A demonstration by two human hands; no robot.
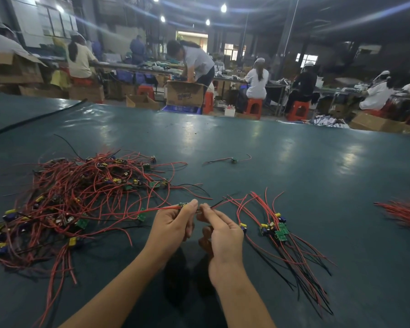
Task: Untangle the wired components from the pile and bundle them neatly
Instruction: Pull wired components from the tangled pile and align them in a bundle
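Observation:
A tangled pile of red and black wires with small green boards [81, 197] lies on the dark green table at the left. My left hand [173, 223] pinches a small green board [182, 204] whose red wires trail back toward the pile. Beside it, my right hand [220, 230] pinches the board's thin dark wire [219, 202], which runs off to the right. Right of my hands, a laid-out group of boards with red and black wires [277, 230] rests on the table.
A single wired board [233, 159] lies alone farther back. More red wires [402, 214] lie at the right edge. A black cable [33, 119] crosses the table's far left. Beyond the table edge, people sit at benches among cardboard boxes and red stools.

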